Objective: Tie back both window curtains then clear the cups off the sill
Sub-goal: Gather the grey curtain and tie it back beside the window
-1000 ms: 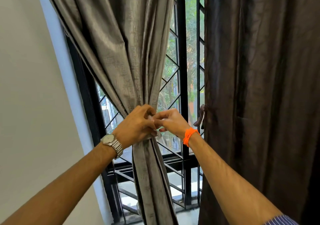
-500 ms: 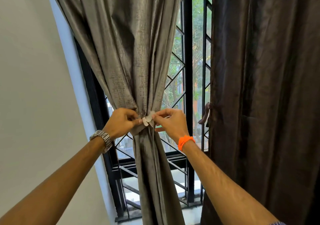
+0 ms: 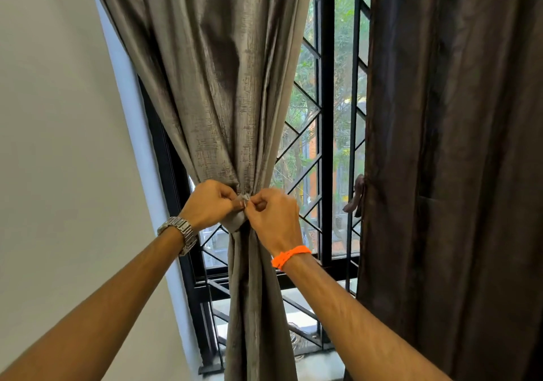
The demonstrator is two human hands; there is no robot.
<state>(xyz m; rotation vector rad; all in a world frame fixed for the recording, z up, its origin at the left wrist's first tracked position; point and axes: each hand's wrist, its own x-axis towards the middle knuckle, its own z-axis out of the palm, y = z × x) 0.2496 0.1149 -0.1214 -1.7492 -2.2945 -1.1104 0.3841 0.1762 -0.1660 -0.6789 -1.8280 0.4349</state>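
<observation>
The grey curtain [image 3: 235, 116] is gathered at the window; its tie [image 3: 239, 217] is pinched by both hands, left [image 3: 210, 204] and right [image 3: 274, 219]. The dark curtain [image 3: 455, 175] hangs untied; no cups are seen.

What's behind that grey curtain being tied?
Behind the grey curtain a black window grille shows, with green trees beyond. The curtain hides the rest, and no cups show.
</observation>
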